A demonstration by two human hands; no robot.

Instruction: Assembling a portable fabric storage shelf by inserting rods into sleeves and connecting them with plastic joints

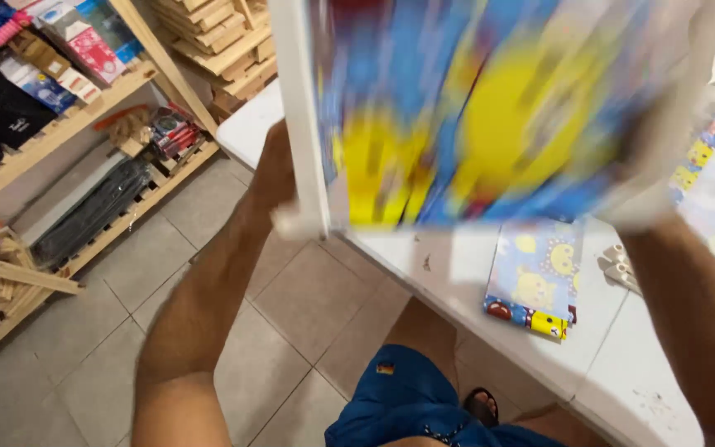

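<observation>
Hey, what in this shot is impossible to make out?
Head view:
- Print on the big colourful panel: motion blur.
- Left hand: hidden behind the panel's white edge.
- Right hand: smeared by blur, grip unclear.
- Shelf items: too small.

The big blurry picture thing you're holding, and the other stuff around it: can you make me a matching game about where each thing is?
Things:
1. big blue and yellow panel
2. small wrapped box
3. wooden shelf
4. blue shorts

Places:
a. along the wall on the left
b. lying on the white table
c. at the bottom, above the tiled floor
d. held up in the air by both arms

Pairs: 1-d, 2-b, 3-a, 4-c
</observation>
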